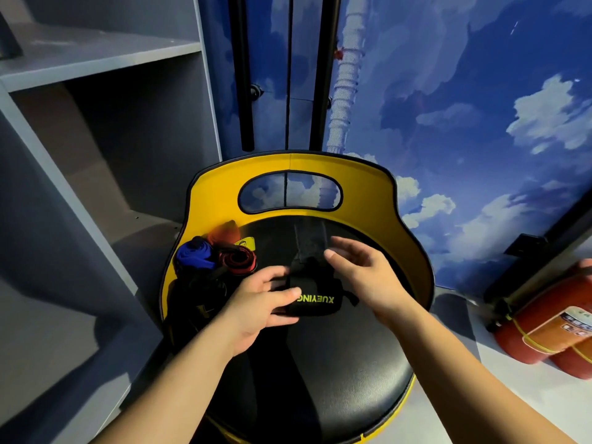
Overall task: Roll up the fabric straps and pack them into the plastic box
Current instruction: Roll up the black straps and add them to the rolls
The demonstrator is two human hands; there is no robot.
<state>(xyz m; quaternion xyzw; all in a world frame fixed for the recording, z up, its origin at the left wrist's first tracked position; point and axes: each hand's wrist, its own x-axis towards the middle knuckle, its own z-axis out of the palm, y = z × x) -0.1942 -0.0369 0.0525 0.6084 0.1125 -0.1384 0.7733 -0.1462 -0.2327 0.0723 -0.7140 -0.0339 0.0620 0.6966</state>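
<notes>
A black fabric strap (315, 301) with yellow-green lettering lies partly rolled on the black seat of a yellow-backed chair (349, 357). Its loose tail runs away from me toward the backrest. My left hand (259, 302) grips the rolled part from the left, thumb and fingers around it. My right hand (362, 277) hovers over the right side of the roll, fingers spread and blurred, holding nothing that I can see. A blue strap (195, 254) and a red-and-black strap (238, 259) sit bunched at the seat's left edge. No plastic box shows.
A dark bundle of straps (205, 290) lies by the chair's left rim. Grey shelving (96, 123) stands at the left. Two red fire extinguishers (551, 328) lie on the floor at the right. A sky-painted wall (464, 107) stands behind the chair.
</notes>
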